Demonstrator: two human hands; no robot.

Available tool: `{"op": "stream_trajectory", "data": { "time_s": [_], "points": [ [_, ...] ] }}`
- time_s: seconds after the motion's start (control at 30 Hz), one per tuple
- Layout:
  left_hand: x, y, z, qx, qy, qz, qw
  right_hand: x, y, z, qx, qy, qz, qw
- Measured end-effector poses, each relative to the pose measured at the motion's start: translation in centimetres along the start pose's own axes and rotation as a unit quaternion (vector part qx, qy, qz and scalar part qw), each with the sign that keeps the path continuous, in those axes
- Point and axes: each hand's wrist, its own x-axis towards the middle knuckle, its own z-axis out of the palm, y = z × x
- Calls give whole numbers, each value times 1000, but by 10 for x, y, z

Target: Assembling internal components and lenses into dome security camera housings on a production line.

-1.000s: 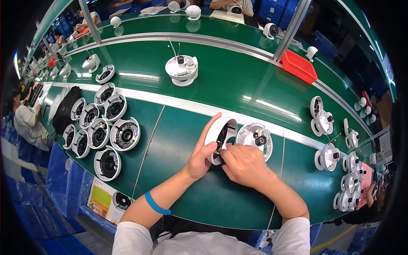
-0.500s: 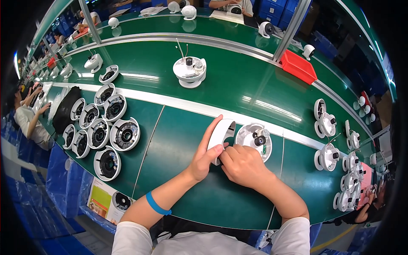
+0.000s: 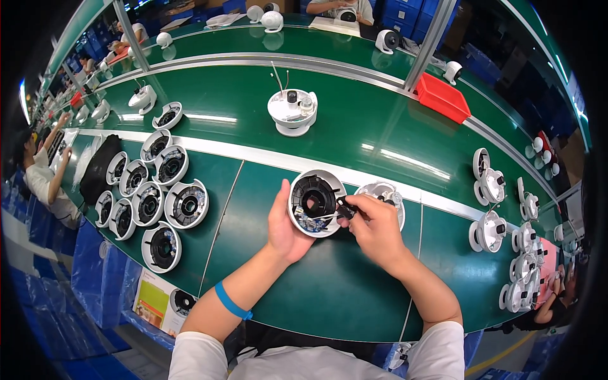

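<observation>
My left hand [image 3: 288, 231] is closed round the left and lower rim of a white round camera housing [image 3: 309, 189], whose black ring interior and small circuit board face up toward me. At the housing's right rim, the fingers of my right hand [image 3: 380, 234] pinch a small black part [image 3: 346, 208]; a thin pale strip or wire runs from it toward the circuit board. Behind my right hand lies a white open camera body [image 3: 380, 190], partly hidden by that hand.
Several white housings with black insides [image 3: 189, 204] stand grouped at the left beside a black cloth [image 3: 101, 166]. On the green belt sits an open camera body [image 3: 292, 114] with upright wires. A red tray [image 3: 443, 98] lies far right; several camera bodies [image 3: 491, 231] stand at the right.
My left hand has turned the housing from edge-on to inside-up. My right hand has shifted slightly, and the small black part now shows. The camera body on the belt has moved slightly right.
</observation>
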Motion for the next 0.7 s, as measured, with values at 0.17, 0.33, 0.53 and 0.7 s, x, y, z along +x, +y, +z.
{"op": "stream_trajectory", "data": {
  "time_s": [0.17, 0.33, 0.53, 0.7],
  "points": [
    [5, -17, -1, 166, 25, 62, 984, -2, 12, -6, -120, -16, -127, 984],
    [9, -38, -3, 260, -27, 81, 962, -9, 11, -10, -210, -48, -245, 945],
    [24, -52, -10, 297, -64, 107, 947, -6, 26, -21, -266, -60, -288, 918],
    [27, -54, -21, 399, -80, 130, 904, -6, 22, -27, -290, -135, -229, 919]
  ]
}}
